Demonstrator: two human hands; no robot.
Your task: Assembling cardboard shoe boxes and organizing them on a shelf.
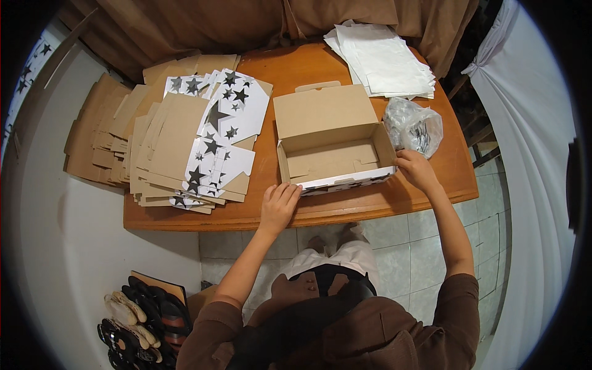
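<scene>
An open cardboard box point(333, 142) stands on the wooden table in front of me, brown inside, its lid raised at the back. White paper with dark stars shows on its front wall. My left hand point(279, 208) holds the front left corner, fingers together on the edge and the thumb out of sight. At the front right corner, my right hand point(417, 169) pinches the box's edge between thumb and fingers. Just behind that hand lies a clear plastic bag point(414, 126) with small silvery things in it, too unclear to name.
Flat cardboard blanks point(169, 129), some with star-printed faces point(219, 132), are piled on the left of the table point(265, 80). White paper sheets point(385, 58) lie at the back right. Brown curtains hang behind, a white cloth point(524, 123) at right. Shoes point(145, 320) are stacked at lower left.
</scene>
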